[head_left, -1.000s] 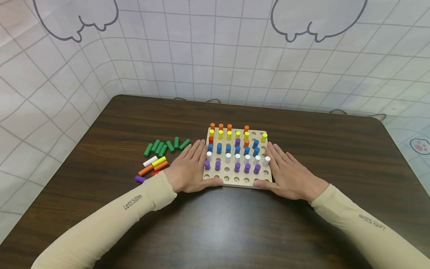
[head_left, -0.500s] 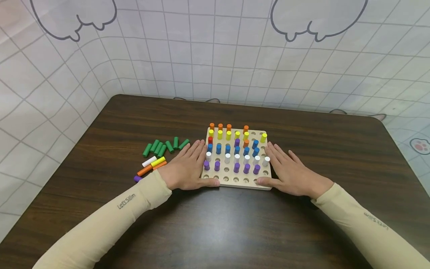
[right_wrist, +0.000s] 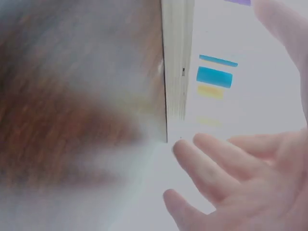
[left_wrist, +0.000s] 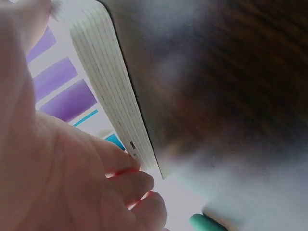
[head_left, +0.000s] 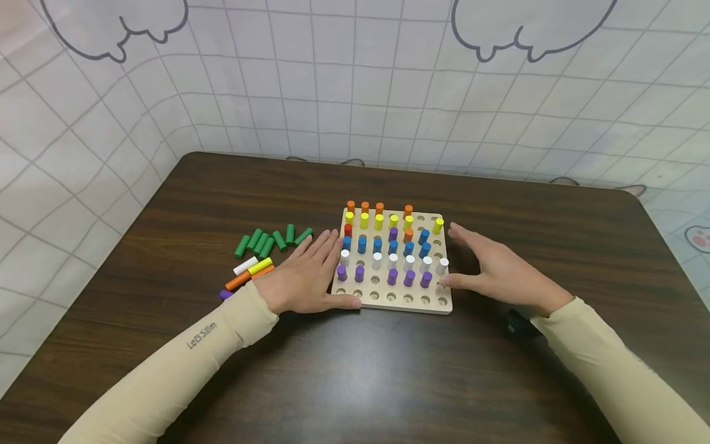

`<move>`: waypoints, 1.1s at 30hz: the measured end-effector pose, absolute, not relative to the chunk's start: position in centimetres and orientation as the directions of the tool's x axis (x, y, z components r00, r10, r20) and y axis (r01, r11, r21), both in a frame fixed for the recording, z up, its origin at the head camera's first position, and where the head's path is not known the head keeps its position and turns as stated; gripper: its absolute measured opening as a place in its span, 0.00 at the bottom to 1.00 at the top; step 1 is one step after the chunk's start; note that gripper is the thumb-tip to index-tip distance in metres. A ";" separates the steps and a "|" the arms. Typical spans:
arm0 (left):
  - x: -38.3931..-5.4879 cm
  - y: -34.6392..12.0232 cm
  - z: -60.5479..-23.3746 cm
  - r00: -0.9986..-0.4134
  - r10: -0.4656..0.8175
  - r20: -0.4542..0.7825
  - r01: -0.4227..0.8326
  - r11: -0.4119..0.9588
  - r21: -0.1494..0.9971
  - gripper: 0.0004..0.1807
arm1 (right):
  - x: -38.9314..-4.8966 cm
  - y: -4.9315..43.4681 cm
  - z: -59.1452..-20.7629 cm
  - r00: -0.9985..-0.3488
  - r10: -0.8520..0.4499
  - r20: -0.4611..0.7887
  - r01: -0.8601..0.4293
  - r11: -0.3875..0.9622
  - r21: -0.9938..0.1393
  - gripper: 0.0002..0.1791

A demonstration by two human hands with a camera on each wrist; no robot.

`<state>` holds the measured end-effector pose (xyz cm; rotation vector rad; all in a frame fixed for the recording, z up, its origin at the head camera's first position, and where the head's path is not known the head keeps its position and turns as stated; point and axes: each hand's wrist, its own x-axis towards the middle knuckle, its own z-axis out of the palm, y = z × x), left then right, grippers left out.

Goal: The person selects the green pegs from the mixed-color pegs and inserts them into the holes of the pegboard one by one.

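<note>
The peg board [head_left: 384, 287] lies flat on the dark wooden table [head_left: 355, 376], between the two hands. Upright pegs stand in rows across it: from the near side, purple pegs [head_left: 409, 279], white pegs [head_left: 393, 261] and blue pegs [head_left: 393, 248], then a mixed row, yellow pegs [head_left: 379, 222] and, farthest, orange pegs [head_left: 365, 208]. Several rows show gaps; the nearest row of holes holds no pegs.

The left hand [head_left: 307, 275] lies along the board's left side, fingers straight and close together, thumb at the near edge; it grasps no peg. The right hand [head_left: 499, 269] is beside the right side, fingers and thumb spread, pinching nothing. Whether its thumb touches the board cannot be determined.

Left of the board lie loose green pegs [head_left: 266, 248], near the left fingertips, and a mixed group including a loose white peg [head_left: 246, 266] and a loose yellow peg [head_left: 260, 266]; the sleeve partly hides this group.

In this inspector's judgement, the step in hand is positioning or steadying the board, with filling incomplete. Seating another peg would call for pinching one from the loose pile and aligning it upright over an unfilled hole.
</note>
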<state>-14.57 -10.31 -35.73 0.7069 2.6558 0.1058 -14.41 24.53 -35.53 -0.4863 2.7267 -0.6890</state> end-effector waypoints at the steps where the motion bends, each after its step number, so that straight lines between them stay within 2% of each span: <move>1: -14.6 -10.3 -35.7 -0.797 0.493 -0.350 0.463 0.870 0.171 0.65 | -14.5 24.6 -35.4 -0.910 -0.381 -0.165 -0.248 0.818 -0.519 0.62; 5: -14.7 -10.5 -35.7 -0.788 0.502 -0.355 0.465 0.865 0.192 0.66 | -14.6 24.8 -35.6 -0.929 -0.348 -0.122 -0.200 0.753 -0.626 0.59; 11: -15.3 -11.4 -35.7 -0.770 0.551 -0.320 0.492 0.834 0.251 0.65 | -14.9 24.8 -36.8 -0.935 -0.306 -0.181 -0.074 0.666 -0.742 0.59; 17: -16.6 -13.4 -35.0 -0.808 0.534 -0.248 0.466 0.837 0.286 0.65 | -15.2 24.6 -37.4 -0.941 -0.271 -0.204 -0.028 0.662 -0.749 0.57; 24: -18.3 -16.2 -33.1 -0.863 0.487 -0.137 0.414 0.835 0.362 0.60 | -15.4 24.5 -37.3 -0.939 -0.261 -0.224 0.000 0.652 -0.758 0.54; 30: -19.5 -18.2 -31.7 -0.914 0.386 -0.122 0.304 0.855 0.420 0.59 | -15.6 24.5 -37.8 -0.934 -0.264 -0.241 0.007 0.659 -0.752 0.53; 33: -19.9 -19.1 -31.4 -0.941 0.330 -0.073 0.257 0.838 0.481 0.57 | -15.7 24.7 -38.0 -0.933 -0.263 -0.246 0.011 0.662 -0.750 0.52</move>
